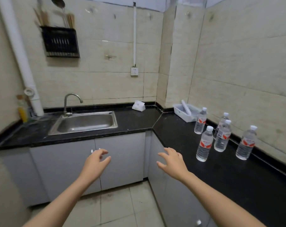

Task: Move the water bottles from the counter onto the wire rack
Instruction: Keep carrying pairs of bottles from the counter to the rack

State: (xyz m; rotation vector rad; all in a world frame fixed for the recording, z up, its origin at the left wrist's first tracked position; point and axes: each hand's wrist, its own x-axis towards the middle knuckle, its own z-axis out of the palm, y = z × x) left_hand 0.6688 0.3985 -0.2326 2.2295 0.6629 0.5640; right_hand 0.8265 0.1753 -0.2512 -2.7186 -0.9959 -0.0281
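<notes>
Standing upright on the black counter point(176, 128), at the right side, are five water bottles point(222, 136), capped and close together. The right hand point(173, 161) is near them, the left hand point(96, 161) is before the cupboard doors point(62, 164); both have released, spread fingers point(170, 151) and hold nothing. It seems better to grasp the nearest bottle point(204, 145) around its middle first, without knocking its neighbours.

Plainly a small home kitchen. Told by a steel sink point(85, 122) with a curved tap point(70, 102) set into an L-shaped black table point(135, 118), grey cupboard doors point(121, 161) beneath, cream tiled walls point(106, 46), and a black wall rack point(60, 41) holding chopsticks point(42, 16) and a ladle point(58, 1). Also a wall socket point(134, 71) and a white drainpipe point(19, 46) in the corner.
</notes>
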